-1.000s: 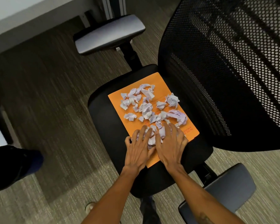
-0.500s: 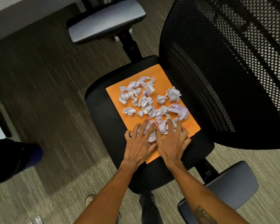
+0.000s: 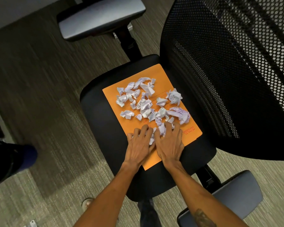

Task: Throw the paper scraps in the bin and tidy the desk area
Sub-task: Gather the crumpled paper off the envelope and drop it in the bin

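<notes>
Several crumpled white paper scraps (image 3: 145,104) lie scattered on an orange folder (image 3: 193,132), which rests on the black seat (image 3: 97,112) of an office chair. My left hand (image 3: 139,143) and my right hand (image 3: 170,141) sit side by side at the folder's near end, palms down. Their fingers curl around a small clump of scraps (image 3: 161,130) caught between and under them. The rest of the scraps lie beyond my fingertips.
The chair's black mesh back (image 3: 228,63) rises on the right. Grey armrests stand at the far side (image 3: 102,18) and near right (image 3: 233,195). A dark object (image 3: 8,163) sits on the carpet at left. A desk edge (image 3: 15,12) runs along the top left.
My fingers have curled from flat and spread to bent over the nearest scraps, bunching them together. The view has shifted slightly; the other scraps have not moved.
</notes>
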Tool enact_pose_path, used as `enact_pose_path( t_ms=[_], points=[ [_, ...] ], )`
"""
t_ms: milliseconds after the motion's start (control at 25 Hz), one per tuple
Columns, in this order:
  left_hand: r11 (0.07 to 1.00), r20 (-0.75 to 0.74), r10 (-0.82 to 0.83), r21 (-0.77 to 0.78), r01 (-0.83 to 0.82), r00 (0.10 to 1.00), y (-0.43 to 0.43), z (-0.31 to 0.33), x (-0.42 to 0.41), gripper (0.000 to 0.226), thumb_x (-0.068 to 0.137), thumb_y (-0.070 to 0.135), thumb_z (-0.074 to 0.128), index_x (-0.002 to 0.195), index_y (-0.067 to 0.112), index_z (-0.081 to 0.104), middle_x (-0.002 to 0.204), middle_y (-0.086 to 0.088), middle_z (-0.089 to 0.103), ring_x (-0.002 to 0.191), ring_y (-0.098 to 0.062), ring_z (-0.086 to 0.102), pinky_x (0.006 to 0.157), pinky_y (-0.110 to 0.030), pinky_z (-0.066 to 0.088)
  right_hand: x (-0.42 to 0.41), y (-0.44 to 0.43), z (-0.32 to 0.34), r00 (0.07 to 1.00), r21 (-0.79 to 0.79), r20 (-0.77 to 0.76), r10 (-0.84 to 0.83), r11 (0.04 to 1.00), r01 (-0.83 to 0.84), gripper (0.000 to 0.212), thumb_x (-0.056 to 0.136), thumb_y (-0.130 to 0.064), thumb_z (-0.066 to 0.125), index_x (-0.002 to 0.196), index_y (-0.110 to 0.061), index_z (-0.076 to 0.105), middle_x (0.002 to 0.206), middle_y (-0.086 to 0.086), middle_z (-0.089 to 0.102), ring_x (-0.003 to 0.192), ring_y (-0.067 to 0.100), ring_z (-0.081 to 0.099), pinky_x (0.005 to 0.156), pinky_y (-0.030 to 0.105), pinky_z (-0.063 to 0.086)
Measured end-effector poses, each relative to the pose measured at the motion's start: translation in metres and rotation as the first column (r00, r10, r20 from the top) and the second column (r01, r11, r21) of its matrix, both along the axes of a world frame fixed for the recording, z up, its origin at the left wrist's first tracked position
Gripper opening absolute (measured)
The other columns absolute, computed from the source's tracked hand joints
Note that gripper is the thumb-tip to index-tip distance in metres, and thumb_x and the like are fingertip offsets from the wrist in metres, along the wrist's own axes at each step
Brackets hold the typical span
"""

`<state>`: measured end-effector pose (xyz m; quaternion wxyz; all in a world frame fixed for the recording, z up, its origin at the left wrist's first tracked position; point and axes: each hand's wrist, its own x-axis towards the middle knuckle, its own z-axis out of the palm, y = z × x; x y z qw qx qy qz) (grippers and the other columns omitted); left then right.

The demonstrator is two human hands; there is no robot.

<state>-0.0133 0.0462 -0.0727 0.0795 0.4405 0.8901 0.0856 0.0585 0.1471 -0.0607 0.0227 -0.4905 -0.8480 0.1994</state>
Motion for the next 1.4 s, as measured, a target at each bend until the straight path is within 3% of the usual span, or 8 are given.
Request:
enact_pose_path(
  t_ms=[200,480,720,880,1000,1120,1240,1400],
  points=[
    [0.998,-0.009,-0.062,0.008,0.062,0.998,0.007,0.002,-0.008,0.034,0.099,0.044,0.034,0.095,0.021,0.059,0.093,0.0,0.057,0.073,-0.022,0.049,0.063,-0.038,0.037,-0.006,0.011,0.003,0.998,-0.088,-0.062,0.01,0.996,-0.016,0.028,0.092,-0.042,0.057,0.109,-0.02,0.051,0.112,0.001,0.049,0.09,0.02,0.056,0.064,0.038,0.052],
    [0.999,0.131,-0.003,0.05,-0.003,0.991,0.005,0.007,-0.012,0.037,0.101,0.039,0.031,0.092,0.018,0.06,0.087,-0.001,0.056,0.071,-0.021,0.051,0.066,-0.038,0.041,-0.004,0.019,0.007,0.975,-0.266,-0.215,-0.045,0.964,-0.014,0.018,0.096,-0.029,0.059,0.096,-0.011,0.054,0.085,0.002,0.053,0.071,0.019,0.05,0.062,0.032,0.043],
    [0.984,0.227,0.104,0.121,-0.134,0.968,-0.001,0.028,-0.01,0.038,0.101,0.04,0.032,0.097,0.017,0.062,0.09,-0.003,0.057,0.074,-0.022,0.053,0.069,-0.041,0.044,0.004,0.019,0.024,0.878,-0.443,-0.362,-0.314,0.886,0.134,0.019,0.093,-0.015,0.061,0.08,-0.008,0.049,0.064,-0.005,0.047,0.055,0.005,0.038,0.05,0.018,0.033],
    [0.96,0.31,0.194,0.134,-0.245,0.931,-0.006,0.038,-0.01,0.039,0.099,0.043,0.031,0.101,0.017,0.06,0.096,-0.002,0.056,0.08,-0.021,0.053,0.073,-0.04,0.042,0.006,0.017,0.03,0.766,-0.545,-0.392,-0.51,0.799,0.253,0.006,0.091,-0.014,0.065,0.092,-0.01,0.061,0.071,-0.007,0.057,0.059,0.003,0.052,0.055,0.024,0.043],
    [0.94,0.38,0.245,0.131,-0.314,0.892,-0.013,0.042,-0.009,0.042,0.098,0.047,0.028,0.103,0.019,0.058,0.099,0.001,0.053,0.084,-0.017,0.05,0.077,-0.037,0.039,0.011,0.009,0.029,0.769,-0.485,-0.406,-0.495,0.829,0.278,0.007,0.092,-0.015,0.063,0.096,-0.013,0.069,0.082,-0.004,0.065,0.074,0.011,0.061,0.065,0.024,0.049],
    [0.919,0.399,0.27,0.164,-0.359,0.876,-0.026,0.047,-0.007,0.041,0.098,0.047,0.027,0.103,0.021,0.058,0.097,0.005,0.049,0.081,-0.013,0.044,0.077,-0.033,0.034,0.019,-0.007,0.029,0.797,-0.412,-0.383,-0.467,0.859,0.305,0.018,0.091,-0.015,0.061,0.074,-0.016,0.065,0.077,0.002,0.065,0.071,0.019,0.061,0.063,0.031,0.048],
    [0.9,0.431,0.284,0.189,-0.393,0.856,-0.043,0.053,-0.008,0.034,0.098,0.046,0.029,0.099,0.024,0.055,0.093,0.01,0.044,0.079,-0.009,0.041,0.077,-0.031,0.032,0.017,-0.013,0.032,0.726,-0.429,-0.403,-0.557,0.816,0.387,0.033,0.095,-0.021,0.063,0.063,-0.022,0.054,0.071,0.003,0.06,0.064,0.017,0.054,0.059,0.027,0.042],
    [0.887,0.441,0.314,0.181,-0.426,0.841,-0.075,0.048,-0.013,0.024,0.099,0.045,0.032,0.088,0.029,0.046,0.086,0.01,0.04,0.075,-0.011,0.041,0.073,-0.032,0.031,0.016,-0.021,0.032,0.778,-0.262,-0.342,-0.527,0.849,0.459,0.035,0.098,-0.031,0.063,0.074,-0.006,0.06,0.09,0.011,0.059,0.075,0.02,0.054,0.063,0.02,0.034]
  ],
)
